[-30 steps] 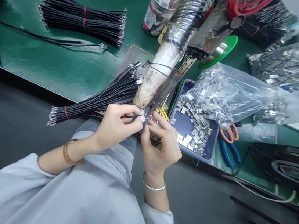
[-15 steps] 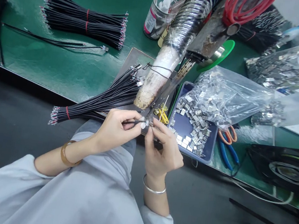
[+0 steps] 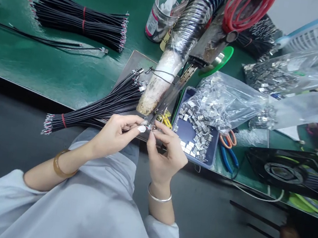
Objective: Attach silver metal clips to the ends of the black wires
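Note:
My left hand (image 3: 117,133) pinches the end of a thin black cable, fingers closed around it. My right hand (image 3: 164,151) pinches a small metal shell (image 3: 152,127) against that cable end, right below the tip of a taped, foil-wrapped soldering fixture (image 3: 172,57). Both hands meet at the near edge of the green bench. A red-banded bundle of black cables (image 3: 101,105) lies just left of my left hand. A blue tray (image 3: 188,133) of small metal shells sits just right of my right hand.
A second cable bundle (image 3: 78,21) and one loose cable (image 3: 48,42) lie at the far left. A glass jar (image 3: 158,18), a green solder spool (image 3: 222,57), clear bags of metal parts (image 3: 229,99), blue and orange cutters (image 3: 228,148) and a black fan (image 3: 284,172) crowd the right.
The view shifted so everything sits lower-left in the picture. My hands kept their pinch on the cable end and the shell below the fixture tip.

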The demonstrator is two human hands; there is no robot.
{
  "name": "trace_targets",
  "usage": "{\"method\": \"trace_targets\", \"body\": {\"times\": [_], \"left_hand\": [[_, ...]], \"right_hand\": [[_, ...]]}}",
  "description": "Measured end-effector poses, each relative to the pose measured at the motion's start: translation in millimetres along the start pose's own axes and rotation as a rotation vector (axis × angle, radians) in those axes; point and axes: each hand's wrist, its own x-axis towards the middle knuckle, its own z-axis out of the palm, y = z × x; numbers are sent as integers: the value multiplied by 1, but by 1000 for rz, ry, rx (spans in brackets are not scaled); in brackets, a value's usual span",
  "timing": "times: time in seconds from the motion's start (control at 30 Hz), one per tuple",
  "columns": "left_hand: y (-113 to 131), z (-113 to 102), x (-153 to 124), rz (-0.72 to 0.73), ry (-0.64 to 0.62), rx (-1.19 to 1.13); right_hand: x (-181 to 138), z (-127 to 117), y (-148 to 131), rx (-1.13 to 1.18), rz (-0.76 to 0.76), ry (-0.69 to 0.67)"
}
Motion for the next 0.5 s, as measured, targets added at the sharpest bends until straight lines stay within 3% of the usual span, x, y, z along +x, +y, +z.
{"method": "trace_targets", "body": {"times": [0.5], "left_hand": [[5, 1, 0, 20, 5, 59]], "right_hand": [[-1, -3, -3, -62, -116, -14]]}}
